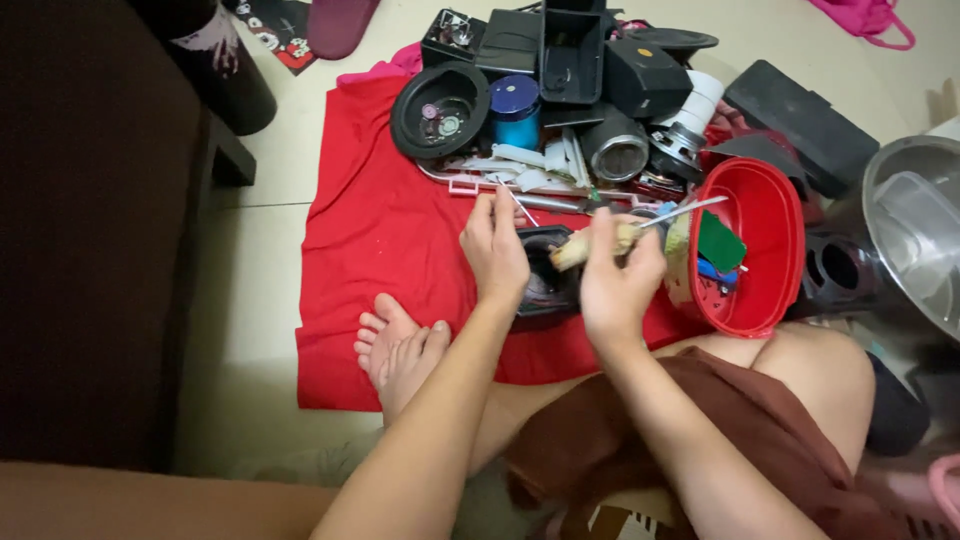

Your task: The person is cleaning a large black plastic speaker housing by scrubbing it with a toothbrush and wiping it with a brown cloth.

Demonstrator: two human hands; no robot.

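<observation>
The left hand (493,250) is closed round the near rim of a black speaker shell (545,275), a shallow dark oval piece with a glossy hollow inside; it sits low over the red cloth (380,230) spread on the floor, just in front of the person's bare feet (400,350). The right hand (620,275) has its grip curled tight about a pale, worn wooden handle (600,245) of a tool, whose thin silvery shaft (685,210) slants up and to the right; the handle lies across the top of the shell, its end touching or just above it, I cannot tell which. Just right of that hand stands a red oval plastic tub (775,235), tipped on its side, with a green card (720,242) inside; beyond the hands lies a heap of black housings, a blue can (516,115) and a round black speaker cone (440,110); a steel bowl (915,225) sits at the far right.
</observation>
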